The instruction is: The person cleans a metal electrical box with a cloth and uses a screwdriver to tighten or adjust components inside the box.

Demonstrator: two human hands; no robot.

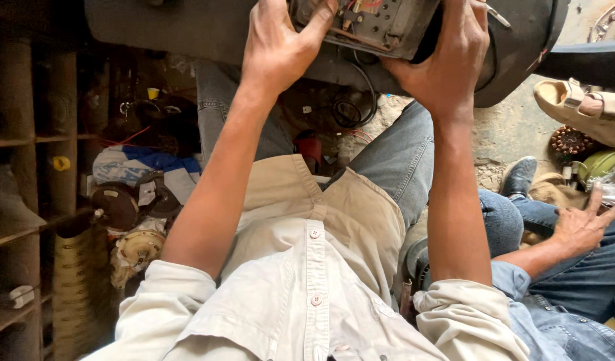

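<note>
Beige shirt (pixel 321 281) above cluttered workshop floor (pixel 514 134)

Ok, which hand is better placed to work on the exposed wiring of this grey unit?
Probably left: the left hand has its thumb on the open wired face of the grey unit, while the right hand wraps its side, bracing it.

To my left, a small white label (pixel 146 192), roughly square, is stuck on the dark round motor part (pixel 123 202) lying by the wooden shelves (pixel 27 140). Just beyond it sits a crumpled white and blue bag (pixel 143 165), a soft package slumped on the floor. At the far right edge, beside another person's hand (pixel 581 227), a clear crinkled plastic wrapper (pixel 613 190) catches the light. I see no signs or screens
</note>
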